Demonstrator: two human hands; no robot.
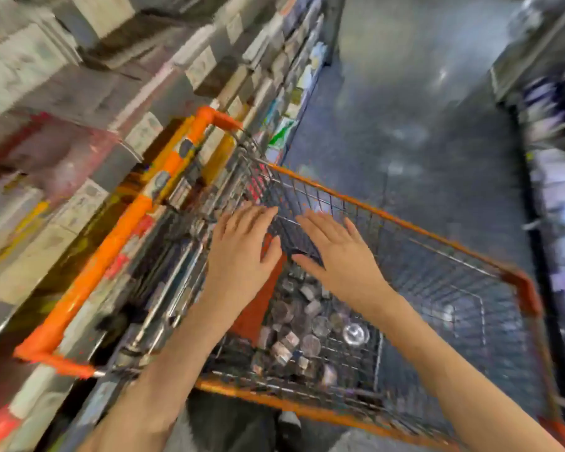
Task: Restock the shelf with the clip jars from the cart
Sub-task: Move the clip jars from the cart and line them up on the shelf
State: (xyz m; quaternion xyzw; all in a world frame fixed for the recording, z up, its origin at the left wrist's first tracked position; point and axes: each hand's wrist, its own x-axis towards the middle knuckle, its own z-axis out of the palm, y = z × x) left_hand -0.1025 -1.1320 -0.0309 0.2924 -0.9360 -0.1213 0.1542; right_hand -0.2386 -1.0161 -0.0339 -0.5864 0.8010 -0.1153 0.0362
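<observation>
Both hands hover palm-down w/ fingers spread flat, holding nothing: left hand (242,252) and right hand (343,259) side by side over the orange-rimmed wire shopping cart (405,223), prob. poised to reach in. The small clear clip jars (302,327) lie jumbled on the cart's floor, below the wrists. Blurred stocked shelf (79,109) runs along the left; dark glossy aisle floor (421,109) ahead.
</observation>
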